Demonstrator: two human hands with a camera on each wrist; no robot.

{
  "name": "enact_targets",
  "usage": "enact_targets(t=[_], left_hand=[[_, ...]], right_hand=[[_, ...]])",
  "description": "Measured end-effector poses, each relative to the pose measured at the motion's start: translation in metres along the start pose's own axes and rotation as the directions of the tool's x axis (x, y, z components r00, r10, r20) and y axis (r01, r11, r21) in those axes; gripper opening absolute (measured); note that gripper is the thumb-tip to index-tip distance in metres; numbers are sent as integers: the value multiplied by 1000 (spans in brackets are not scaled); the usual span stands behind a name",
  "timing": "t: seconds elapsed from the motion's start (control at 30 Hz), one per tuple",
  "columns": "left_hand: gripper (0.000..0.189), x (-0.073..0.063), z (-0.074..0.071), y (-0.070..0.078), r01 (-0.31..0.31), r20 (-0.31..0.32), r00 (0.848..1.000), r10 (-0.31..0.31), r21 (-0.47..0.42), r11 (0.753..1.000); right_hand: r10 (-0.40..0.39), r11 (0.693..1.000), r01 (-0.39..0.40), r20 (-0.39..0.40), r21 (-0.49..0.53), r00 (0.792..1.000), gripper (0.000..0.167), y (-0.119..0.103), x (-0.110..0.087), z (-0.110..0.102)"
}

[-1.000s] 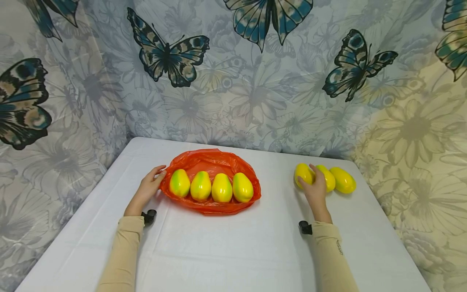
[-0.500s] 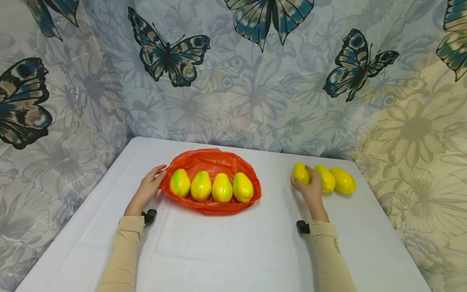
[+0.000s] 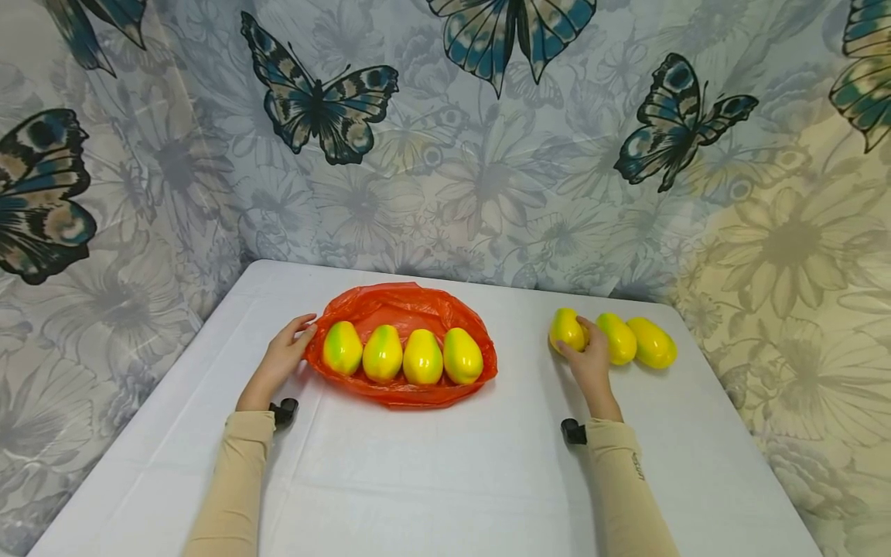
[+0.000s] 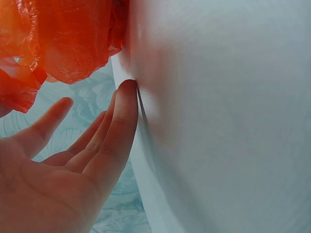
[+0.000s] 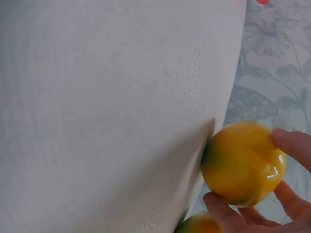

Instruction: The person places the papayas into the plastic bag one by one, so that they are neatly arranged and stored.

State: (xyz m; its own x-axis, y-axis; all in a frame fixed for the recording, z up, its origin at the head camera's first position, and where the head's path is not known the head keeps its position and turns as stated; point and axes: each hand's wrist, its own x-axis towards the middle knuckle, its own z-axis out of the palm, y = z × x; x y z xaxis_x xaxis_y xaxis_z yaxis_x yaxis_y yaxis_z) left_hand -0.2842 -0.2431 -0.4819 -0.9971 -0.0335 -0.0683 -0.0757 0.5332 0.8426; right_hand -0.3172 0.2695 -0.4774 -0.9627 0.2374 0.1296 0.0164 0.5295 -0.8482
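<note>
In the head view, a red plastic bag [image 3: 400,398] lies spread on the table with several glossy yellow mangoes [image 3: 422,357] in a row on it. My left hand [image 3: 281,356] is at the bag's left edge, its fingers extended. The left wrist view shows that hand's fingers [image 4: 116,126] loosely spread, one fingertip against the white cloth, beside the crumpled red plastic. Off to the right, my right hand [image 3: 590,362] grips a mango [image 3: 567,330] between thumb and fingers. In the right wrist view this mango [image 5: 240,165] sits close to the cloth, fingertips on its sides.
Two more mangoes, a nearer one [image 3: 618,339] and an outer one [image 3: 652,343], lie right of my right hand. A white cloth covers the table [image 3: 431,480]. Behind it hangs a butterfly-patterned curtain [image 3: 445,201].
My right hand has shifted left with the mango it holds, widening the gap from the other two. The left hand and the bag have stayed in place.
</note>
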Motion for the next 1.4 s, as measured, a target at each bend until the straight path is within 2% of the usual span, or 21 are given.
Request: enact_targets(t=[0.3, 0.63, 1.4], left_hand=[[59, 2, 0, 0, 3, -1, 1000, -3, 2, 1000], [59, 2, 1, 0, 10, 1, 1000, -10, 13, 1000], [57, 2, 0, -2, -2, -7, 1000, 2, 20, 1000]], right_hand=[[22, 999, -21, -27, 43, 999, 65, -3, -2, 4], [17, 989, -11, -39, 149, 999, 65, -12, -7, 13], [-20, 986, 17, 14, 169, 1000, 63, -58, -21, 41]])
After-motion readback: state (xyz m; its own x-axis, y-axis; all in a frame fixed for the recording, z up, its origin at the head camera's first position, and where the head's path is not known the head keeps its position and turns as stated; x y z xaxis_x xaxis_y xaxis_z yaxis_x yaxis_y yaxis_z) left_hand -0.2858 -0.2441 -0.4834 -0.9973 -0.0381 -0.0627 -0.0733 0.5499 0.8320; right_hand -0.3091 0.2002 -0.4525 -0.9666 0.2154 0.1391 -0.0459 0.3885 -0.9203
